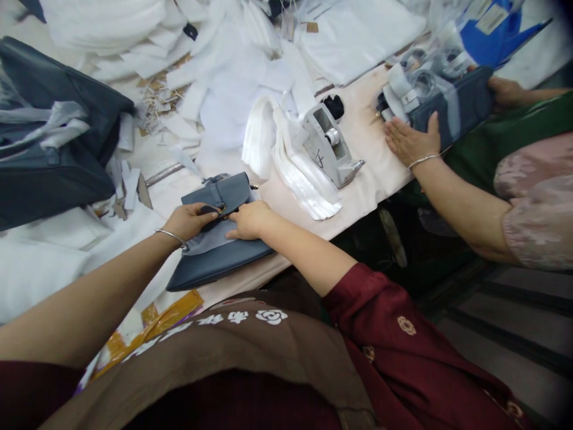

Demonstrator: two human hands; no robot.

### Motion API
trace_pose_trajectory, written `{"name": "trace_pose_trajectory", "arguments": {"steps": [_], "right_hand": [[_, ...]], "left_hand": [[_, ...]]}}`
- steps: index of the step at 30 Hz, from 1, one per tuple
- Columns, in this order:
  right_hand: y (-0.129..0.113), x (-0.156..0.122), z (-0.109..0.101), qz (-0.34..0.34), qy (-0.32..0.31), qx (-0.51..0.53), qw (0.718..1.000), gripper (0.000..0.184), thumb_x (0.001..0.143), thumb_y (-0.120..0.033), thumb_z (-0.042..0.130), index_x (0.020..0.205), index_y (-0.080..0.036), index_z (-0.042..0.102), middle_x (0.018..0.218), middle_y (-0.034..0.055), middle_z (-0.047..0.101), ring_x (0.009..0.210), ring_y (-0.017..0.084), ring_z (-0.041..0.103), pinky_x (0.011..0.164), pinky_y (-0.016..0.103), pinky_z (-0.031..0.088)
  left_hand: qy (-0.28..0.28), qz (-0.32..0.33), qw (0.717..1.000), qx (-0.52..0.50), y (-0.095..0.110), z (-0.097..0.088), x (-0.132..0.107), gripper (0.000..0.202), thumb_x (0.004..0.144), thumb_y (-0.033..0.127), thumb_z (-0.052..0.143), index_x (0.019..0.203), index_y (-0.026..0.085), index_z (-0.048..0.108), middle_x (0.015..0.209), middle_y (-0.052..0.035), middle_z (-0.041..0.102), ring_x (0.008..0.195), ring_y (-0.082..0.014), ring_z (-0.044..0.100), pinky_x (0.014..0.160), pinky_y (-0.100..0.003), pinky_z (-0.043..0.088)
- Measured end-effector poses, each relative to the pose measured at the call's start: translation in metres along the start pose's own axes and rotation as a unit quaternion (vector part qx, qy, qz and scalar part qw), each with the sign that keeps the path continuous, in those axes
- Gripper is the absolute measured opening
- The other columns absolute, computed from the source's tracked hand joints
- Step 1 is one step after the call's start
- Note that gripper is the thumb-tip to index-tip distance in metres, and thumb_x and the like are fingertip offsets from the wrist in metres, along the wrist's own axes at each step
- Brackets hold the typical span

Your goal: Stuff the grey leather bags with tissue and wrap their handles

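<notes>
A small dark blue-grey bag is laid flat near the front edge of the table, with its flap turned toward the far side and a grey lining or sheet exposed between flap and lower panel; which of the two it is cannot be told. A narrow strap is seen across the flap, ending near a bit of gold-coloured metal. The flap's edge by this metal is pinched between thumb and fingers of the left hand, while the right hand is set just beside it, its fingertips touching the bag; whether anything is gripped by them cannot be told. The work appears to be centred on that fitting, and it would be done best with the flap steadied by one hand and the metal handled by the other's fingertips, without nails being dragged over the smooth surface. The strap should be kept flat and untwisted, and the grey layer should be held clear of the metal so that it is not caught. Beyond the right hand, white strips are bunched against a tape dispenser; to the left, a larger dark bag is seen. At the far right, a partly wrapped bag is handled by a co-worker's hands.
</notes>
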State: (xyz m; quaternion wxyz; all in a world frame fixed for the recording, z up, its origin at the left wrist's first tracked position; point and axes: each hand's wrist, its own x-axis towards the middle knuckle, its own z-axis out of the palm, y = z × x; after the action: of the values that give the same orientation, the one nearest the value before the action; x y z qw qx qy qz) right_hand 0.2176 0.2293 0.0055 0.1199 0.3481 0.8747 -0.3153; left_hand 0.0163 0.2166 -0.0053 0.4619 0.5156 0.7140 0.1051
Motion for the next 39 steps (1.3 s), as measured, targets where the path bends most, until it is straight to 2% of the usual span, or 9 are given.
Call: {"name": "trace_pose_trajectory", "arguments": {"steps": [6, 9, 11, 15, 17, 23, 32, 36, 39], "right_hand": [[-0.001, -0.005, -0.008, 0.017, -0.037, -0.002, 0.999, 0.06, 0.087, -0.059, 0.042, 0.131, -0.02, 0.053, 0.127, 0.0139, 0.057, 0.115, 0.033, 0.053, 0.094, 0.048, 0.043], [-0.002, -0.006, -0.011, 0.027, -0.049, -0.003, 0.998, 0.06, 0.086, -0.06, 0.042, 0.131, -0.021, 0.054, 0.128, 0.0114, 0.057, 0.116, 0.033, 0.053, 0.095, 0.049, 0.043], [-0.001, -0.009, -0.012, 0.027, -0.047, 0.004, 0.998, 0.061, 0.085, -0.061, 0.044, 0.129, -0.02, 0.055, 0.127, 0.0122, 0.058, 0.115, 0.033, 0.054, 0.096, 0.049, 0.043], [0.003, -0.022, -0.015, 0.025, -0.038, 0.019, 0.999, 0.059, 0.086, -0.061, 0.042, 0.124, -0.02, 0.06, 0.124, 0.0131, 0.059, 0.113, 0.033, 0.055, 0.094, 0.049, 0.044], [0.005, -0.028, -0.015, 0.024, -0.03, 0.023, 0.999, 0.058, 0.087, -0.061, 0.04, 0.122, -0.021, 0.061, 0.123, 0.0131, 0.06, 0.112, 0.033, 0.056, 0.091, 0.048, 0.046], [0.008, -0.031, -0.008, 0.028, 0.002, 0.026, 0.999, 0.052, 0.087, -0.057, 0.041, 0.119, -0.022, 0.064, 0.122, 0.0148, 0.06, 0.106, 0.032, 0.058, 0.087, 0.045, 0.048], [0.012, -0.025, -0.003, 0.032, 0.0, 0.043, 0.999, 0.048, 0.087, -0.055, 0.042, 0.118, -0.024, 0.063, 0.12, 0.0127, 0.06, 0.106, 0.029, 0.058, 0.089, 0.042, 0.047], [0.011, -0.023, -0.005, 0.05, -0.002, 0.053, 0.997, 0.048, 0.086, -0.056, 0.044, 0.117, -0.026, 0.064, 0.117, 0.0122, 0.062, 0.103, 0.029, 0.06, 0.086, 0.041, 0.048], [0.012, -0.029, -0.004, 0.047, 0.036, 0.119, 0.991, 0.043, 0.086, -0.052, 0.049, 0.114, -0.025, 0.066, 0.109, 0.0106, 0.065, 0.099, 0.026, 0.061, 0.085, 0.037, 0.047]], "left_hand": [[-0.038, -0.044, 0.997, 0.051, 0.021, -0.006, 0.003, 0.059, 0.047, 0.052, 0.075, 0.093, 0.015, 0.073, 0.084, -0.0048, 0.072, 0.074, -0.0204, 0.061, 0.068, -0.029, 0.05], [-0.039, -0.016, 0.994, 0.103, 0.017, -0.005, 0.002, 0.056, 0.053, 0.054, 0.071, 0.095, 0.017, 0.073, 0.087, -0.0043, 0.072, 0.079, -0.0225, 0.063, 0.073, -0.031, 0.05], [-0.026, 0.04, 0.987, 0.152, 0.01, -0.001, 0.0, 0.05, 0.061, 0.054, 0.066, 0.096, 0.019, 0.073, 0.092, -0.0042, 0.072, 0.085, -0.0236, 0.063, 0.08, -0.032, 0.05], [0.009, 0.188, 0.944, 0.271, -0.005, 0.009, -0.011, 0.038, 0.079, 0.046, 0.052, 0.102, 0.023, 0.072, 0.109, -0.0046, 0.069, 0.101, -0.0236, 0.061, 0.092, -0.032, 0.045], [0.025, 0.226, 0.914, 0.335, -0.01, 0.013, -0.017, 0.038, 0.084, 0.041, 0.046, 0.108, 0.024, 0.07, 0.117, -0.0043, 0.065, 0.106, -0.0234, 0.06, 0.092, -0.032, 0.045], [0.013, 0.264, 0.851, 0.453, -0.014, 0.013, -0.023, 0.04, 0.087, 0.032, 0.042, 0.12, 0.026, 0.063, 0.127, -0.0035, 0.06, 0.106, -0.0243, 0.06, 0.084, -0.033, 0.047], [-0.019, 0.306, 0.815, 0.492, -0.009, 0.025, -0.013, 0.037, 0.088, 0.02, 0.039, 0.116, 0.017, 0.064, 0.123, -0.0124, 0.061, 0.1, -0.027, 0.062, 0.086, -0.038, 0.047], [-0.044, 0.302, 0.815, 0.493, 0.003, 0.028, -0.016, 0.039, 0.089, 0.016, 0.035, 0.116, 0.015, 0.062, 0.121, -0.0138, 0.061, 0.1, -0.0258, 0.063, 0.088, -0.037, 0.047], [-0.066, 0.273, 0.845, 0.455, 0.012, 0.018, -0.026, 0.043, 0.084, 0.012, 0.036, 0.12, 0.013, 0.06, 0.128, -0.0139, 0.057, 0.105, -0.0249, 0.061, 0.092, -0.036, 0.046]]}}
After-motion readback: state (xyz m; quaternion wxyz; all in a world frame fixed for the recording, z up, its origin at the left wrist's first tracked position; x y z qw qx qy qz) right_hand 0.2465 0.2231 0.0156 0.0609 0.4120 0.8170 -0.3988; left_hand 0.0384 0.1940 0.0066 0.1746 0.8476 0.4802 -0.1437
